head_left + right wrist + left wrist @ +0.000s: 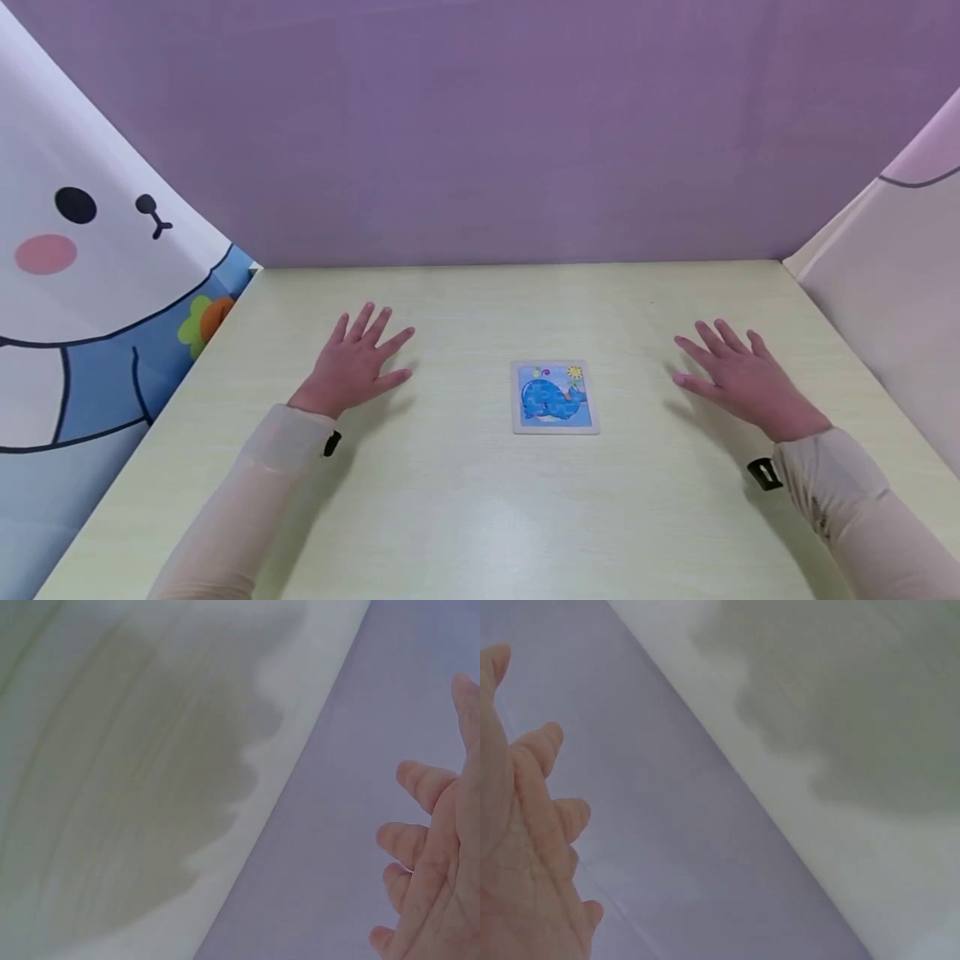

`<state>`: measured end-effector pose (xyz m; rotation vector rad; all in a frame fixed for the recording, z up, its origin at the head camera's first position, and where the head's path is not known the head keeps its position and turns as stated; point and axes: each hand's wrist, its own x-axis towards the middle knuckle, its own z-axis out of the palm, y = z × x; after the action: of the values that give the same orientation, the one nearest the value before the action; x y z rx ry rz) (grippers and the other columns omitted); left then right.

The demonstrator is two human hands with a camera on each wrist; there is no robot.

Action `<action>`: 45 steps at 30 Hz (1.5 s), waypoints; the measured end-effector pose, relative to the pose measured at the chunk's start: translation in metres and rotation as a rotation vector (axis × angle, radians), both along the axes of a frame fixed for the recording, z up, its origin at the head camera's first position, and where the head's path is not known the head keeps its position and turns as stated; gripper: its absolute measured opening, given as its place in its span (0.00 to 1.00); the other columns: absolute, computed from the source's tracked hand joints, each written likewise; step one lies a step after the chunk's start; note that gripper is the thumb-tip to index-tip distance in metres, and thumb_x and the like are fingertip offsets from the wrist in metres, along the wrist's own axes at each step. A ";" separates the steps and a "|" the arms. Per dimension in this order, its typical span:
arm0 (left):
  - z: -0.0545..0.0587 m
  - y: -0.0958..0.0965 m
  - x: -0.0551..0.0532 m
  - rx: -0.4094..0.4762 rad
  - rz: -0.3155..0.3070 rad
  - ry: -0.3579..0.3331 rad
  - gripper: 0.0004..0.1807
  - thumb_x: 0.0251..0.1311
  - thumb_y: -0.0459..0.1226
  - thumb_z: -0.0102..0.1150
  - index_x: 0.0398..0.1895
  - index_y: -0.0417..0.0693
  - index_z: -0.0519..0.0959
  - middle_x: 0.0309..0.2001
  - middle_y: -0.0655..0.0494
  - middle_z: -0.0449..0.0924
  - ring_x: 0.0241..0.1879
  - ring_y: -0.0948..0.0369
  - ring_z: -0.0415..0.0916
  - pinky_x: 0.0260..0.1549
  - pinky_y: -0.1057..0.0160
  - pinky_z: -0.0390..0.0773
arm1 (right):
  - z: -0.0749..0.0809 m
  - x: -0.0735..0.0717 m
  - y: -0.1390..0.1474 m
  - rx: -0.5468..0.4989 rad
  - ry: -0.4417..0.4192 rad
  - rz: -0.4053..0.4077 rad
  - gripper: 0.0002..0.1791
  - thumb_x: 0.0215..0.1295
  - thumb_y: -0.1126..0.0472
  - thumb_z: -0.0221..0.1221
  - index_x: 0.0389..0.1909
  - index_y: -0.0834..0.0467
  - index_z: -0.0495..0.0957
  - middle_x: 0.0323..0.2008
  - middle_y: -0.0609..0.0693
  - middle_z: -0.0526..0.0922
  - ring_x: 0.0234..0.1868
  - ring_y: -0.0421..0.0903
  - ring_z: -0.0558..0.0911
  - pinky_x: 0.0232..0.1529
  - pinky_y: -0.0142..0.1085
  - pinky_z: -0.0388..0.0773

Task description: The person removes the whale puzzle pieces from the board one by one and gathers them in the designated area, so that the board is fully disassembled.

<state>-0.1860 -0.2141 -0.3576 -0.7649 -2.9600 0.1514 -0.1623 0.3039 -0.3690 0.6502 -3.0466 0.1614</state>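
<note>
A small square jigsaw puzzle (555,398) with a blue whale, a sun and a pale border lies flat on the table, between the two hands in the head view. To its left, the left hand (352,364) hovers over the table with fingers spread and nothing in it. On the other side the right hand (742,382) is likewise held above the surface, fingers spread, holding nothing. Each wrist view shows an empty palm, the left palm (525,847) and the right palm (442,877), with that hand's shadow on the tabletop. Neither hand touches the puzzle.
The pale wood-grain table (480,500) reaches back to a purple panel (510,133). A cartoon-printed cloth (112,275) hangs along the left side, and a whitish cloth (892,283) along the right. Both forearms wear light sleeves with dark straps near the wrists.
</note>
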 end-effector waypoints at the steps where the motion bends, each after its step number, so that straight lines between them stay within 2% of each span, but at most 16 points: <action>1: -0.001 0.003 0.000 0.008 -0.015 -0.006 0.34 0.66 0.55 0.50 0.72 0.52 0.62 0.72 0.36 0.52 0.72 0.39 0.40 0.66 0.37 0.43 | 0.001 0.000 -0.002 -0.009 -0.008 0.001 0.37 0.70 0.40 0.48 0.68 0.63 0.64 0.67 0.73 0.57 0.70 0.70 0.51 0.62 0.67 0.44; 6: -0.004 0.022 0.005 0.031 -0.102 -0.055 0.34 0.66 0.55 0.49 0.72 0.53 0.62 0.72 0.37 0.52 0.72 0.40 0.41 0.66 0.38 0.44 | 0.003 -0.003 -0.011 -0.038 -0.008 0.019 0.36 0.69 0.42 0.51 0.66 0.64 0.65 0.65 0.73 0.62 0.67 0.71 0.55 0.62 0.66 0.48; 13: -0.002 0.054 0.013 -0.014 -0.227 -0.155 0.35 0.67 0.58 0.46 0.73 0.55 0.60 0.73 0.41 0.51 0.73 0.43 0.40 0.67 0.40 0.46 | 0.001 -0.013 -0.022 -0.068 0.125 0.122 0.31 0.63 0.49 0.61 0.60 0.67 0.71 0.54 0.70 0.74 0.58 0.67 0.70 0.54 0.62 0.64; 16: -0.002 0.066 0.014 -0.036 -0.268 -0.180 0.35 0.67 0.58 0.46 0.73 0.56 0.60 0.73 0.42 0.51 0.73 0.44 0.40 0.67 0.41 0.46 | -0.001 -0.017 -0.029 -0.099 0.151 0.160 0.29 0.60 0.54 0.64 0.57 0.68 0.73 0.51 0.68 0.78 0.53 0.65 0.76 0.51 0.59 0.69; 19: -0.003 0.076 0.014 -0.049 -0.301 -0.196 0.34 0.67 0.57 0.46 0.73 0.56 0.60 0.73 0.43 0.52 0.73 0.44 0.41 0.67 0.41 0.48 | -0.001 -0.020 -0.035 -0.131 0.130 0.173 0.28 0.58 0.57 0.66 0.56 0.68 0.75 0.49 0.67 0.79 0.50 0.64 0.78 0.50 0.57 0.72; 22: -0.005 0.085 0.014 -0.063 -0.322 -0.215 0.33 0.67 0.56 0.46 0.73 0.57 0.60 0.73 0.44 0.53 0.73 0.45 0.44 0.66 0.41 0.50 | 0.000 -0.022 -0.041 -0.165 0.074 0.159 0.25 0.57 0.62 0.66 0.55 0.67 0.76 0.49 0.66 0.80 0.49 0.64 0.79 0.49 0.56 0.74; 27: -0.008 0.103 0.016 -0.073 -0.355 -0.280 0.33 0.68 0.56 0.45 0.73 0.58 0.59 0.74 0.45 0.52 0.73 0.47 0.44 0.67 0.44 0.52 | 0.004 -0.027 -0.052 -0.224 -0.068 0.067 0.22 0.59 0.63 0.64 0.54 0.66 0.77 0.48 0.65 0.80 0.49 0.62 0.78 0.47 0.55 0.74; 30: -0.010 0.111 0.018 -0.099 -0.364 -0.313 0.33 0.68 0.56 0.46 0.74 0.59 0.59 0.74 0.47 0.52 0.73 0.48 0.45 0.67 0.46 0.53 | 0.005 -0.030 -0.061 -0.238 -0.117 0.033 0.21 0.59 0.62 0.64 0.53 0.66 0.78 0.44 0.62 0.81 0.46 0.59 0.79 0.45 0.53 0.75; 37: -0.014 0.125 0.023 -0.188 -0.404 -0.320 0.32 0.68 0.55 0.46 0.73 0.60 0.59 0.74 0.50 0.53 0.72 0.50 0.50 0.66 0.48 0.57 | 0.004 -0.032 -0.081 -0.215 -0.109 0.059 0.19 0.59 0.61 0.65 0.50 0.65 0.80 0.35 0.55 0.80 0.38 0.53 0.79 0.38 0.47 0.77; 41: -0.017 0.132 0.024 -0.222 -0.427 -0.354 0.32 0.69 0.55 0.45 0.74 0.61 0.57 0.75 0.53 0.51 0.73 0.52 0.48 0.67 0.48 0.55 | 0.002 -0.034 -0.093 -0.187 -0.086 0.081 0.18 0.59 0.60 0.65 0.49 0.64 0.81 0.35 0.54 0.80 0.37 0.51 0.79 0.37 0.46 0.77; 45: -0.020 0.140 0.025 -0.246 -0.406 -0.396 0.32 0.68 0.56 0.45 0.74 0.65 0.56 0.75 0.56 0.48 0.74 0.55 0.45 0.67 0.49 0.53 | -0.001 -0.035 -0.106 -0.147 -0.079 0.111 0.17 0.60 0.59 0.64 0.49 0.62 0.81 0.37 0.55 0.82 0.38 0.51 0.81 0.37 0.45 0.78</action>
<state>-0.1613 -0.0739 -0.3774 -1.5753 -3.0841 0.3786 -0.1973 0.1977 -0.3702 0.8197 -3.0354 0.4196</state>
